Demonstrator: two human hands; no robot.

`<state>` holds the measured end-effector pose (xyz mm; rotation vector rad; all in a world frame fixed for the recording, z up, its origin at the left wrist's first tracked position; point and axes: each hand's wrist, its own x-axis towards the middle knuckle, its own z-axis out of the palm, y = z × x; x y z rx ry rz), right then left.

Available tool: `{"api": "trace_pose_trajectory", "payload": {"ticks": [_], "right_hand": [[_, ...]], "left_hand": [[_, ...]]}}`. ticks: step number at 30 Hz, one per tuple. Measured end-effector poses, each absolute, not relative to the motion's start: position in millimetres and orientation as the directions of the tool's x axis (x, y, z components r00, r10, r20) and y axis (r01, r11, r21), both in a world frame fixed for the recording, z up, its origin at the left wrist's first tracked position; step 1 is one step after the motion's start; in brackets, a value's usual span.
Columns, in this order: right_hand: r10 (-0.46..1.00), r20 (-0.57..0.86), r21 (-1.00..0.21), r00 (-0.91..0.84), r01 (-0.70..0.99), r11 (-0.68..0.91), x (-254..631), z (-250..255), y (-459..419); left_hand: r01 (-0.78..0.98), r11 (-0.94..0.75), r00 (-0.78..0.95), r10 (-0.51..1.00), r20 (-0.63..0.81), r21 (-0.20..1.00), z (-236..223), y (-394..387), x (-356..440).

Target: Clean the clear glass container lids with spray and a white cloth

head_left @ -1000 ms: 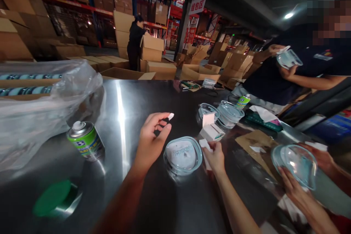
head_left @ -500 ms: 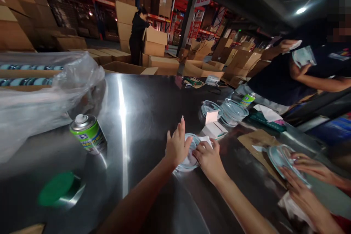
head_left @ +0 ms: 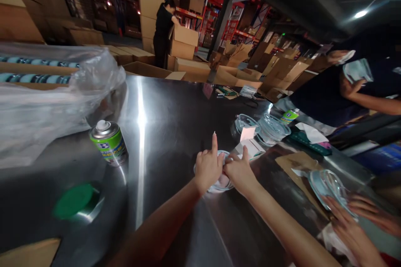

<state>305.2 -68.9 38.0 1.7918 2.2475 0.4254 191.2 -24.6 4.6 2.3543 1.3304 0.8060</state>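
Observation:
On the metal table a small round clear glass bowl [head_left: 222, 184] sits between my hands, with something pale at its base. My left hand [head_left: 208, 170] grips its left side, index finger pointing up and the other fingers bent. On the right side, my right hand [head_left: 240, 172] is curled at the rim with one finger raised; its fingertips are partly hidden. Just beyond lies an opened small white box [head_left: 250, 149] with a pinkish flap. Two more clear glass containers, one round [head_left: 247, 123] and one larger [head_left: 273, 128], stand behind it.
A green-labelled spray can [head_left: 109, 144] and a green round lid [head_left: 77, 201] are on the left. Plastic film [head_left: 103, 77] covers boxed glassware at the far left. At right, a co-worker's hands [head_left: 351, 221] hold a glass lid [head_left: 327, 185] over cardboard [head_left: 293, 167]. Another person stands behind.
The view has shifted slightly. My left fingers, spread before, are bent except the index. The white cloth or paper by my right hand is out of sight, and one right finger is raised.

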Motion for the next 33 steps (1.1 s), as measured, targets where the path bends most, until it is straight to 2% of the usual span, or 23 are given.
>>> {"api": "trace_pose_trajectory", "payload": {"ticks": [6, 17, 26, 33], "right_hand": [[0.983, -0.066, 0.403, -0.17, 0.897, 0.182, 297, 41, -62], [0.986, -0.131, 0.381, -0.103, 0.913, 0.145, 290, 40, -65], [0.991, -0.126, 0.331, -0.042, 0.94, 0.082, 294, 47, -64], [0.979, -0.205, 0.288, 0.001, 0.956, 0.06, 288, 51, -58]], "left_hand": [[0.68, -0.521, 0.406, 0.853, 0.327, 0.516, 3, -24, 192], [0.714, -0.514, 0.397, 0.856, 0.33, 0.475, 0, -24, 192], [0.72, -0.508, 0.39, 0.86, 0.33, 0.472, 2, -26, 192], [0.702, -0.511, 0.388, 0.859, 0.335, 0.496, 0, -24, 193]]}}
